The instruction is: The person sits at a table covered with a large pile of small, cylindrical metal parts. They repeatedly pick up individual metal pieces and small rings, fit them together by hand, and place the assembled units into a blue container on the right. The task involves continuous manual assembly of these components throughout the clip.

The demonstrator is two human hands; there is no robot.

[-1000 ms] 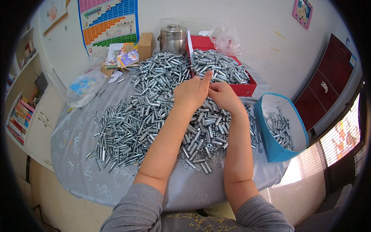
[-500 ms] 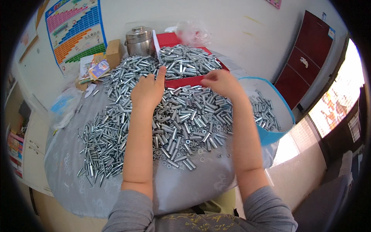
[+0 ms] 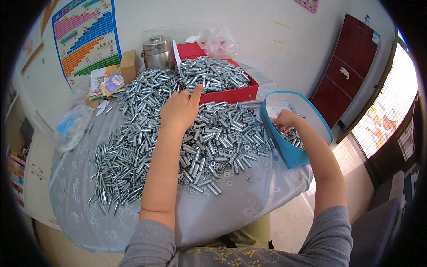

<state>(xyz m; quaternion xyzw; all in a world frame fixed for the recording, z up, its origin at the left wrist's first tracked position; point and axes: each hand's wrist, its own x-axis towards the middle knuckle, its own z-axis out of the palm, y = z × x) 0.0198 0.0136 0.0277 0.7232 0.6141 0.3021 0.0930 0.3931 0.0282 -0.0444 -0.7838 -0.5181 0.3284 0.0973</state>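
Over the big heap of metal sleeves (image 3: 200, 153) on the table is my left hand (image 3: 180, 109), beside the near left corner of the red box (image 3: 227, 94). Its thumb stands up and its fingers curl away from me; the fingertips and anything in them are hidden. My right hand (image 3: 287, 119) reaches down inside the blue fabric bin (image 3: 297, 161), fingers bent in among the metal bolts and sleeves (image 3: 294, 139) lying there. What those fingers grip, if anything, cannot be made out. More metal sleeves (image 3: 213, 75) are piled in the red box.
Loose nuts and washers (image 3: 227, 175) lie at the heap's near edge. A steel pot (image 3: 158, 52), a small cardboard box (image 3: 129, 66) and a clear plastic bag (image 3: 219, 42) stand at the back. Another plastic bag (image 3: 73, 127) lies left. A dark red cabinet (image 3: 342, 62) stands right.
My right hand has moved from the red box's front edge rightward into the blue bin. My left hand has shifted slightly right and nearer. The view has turned slightly.
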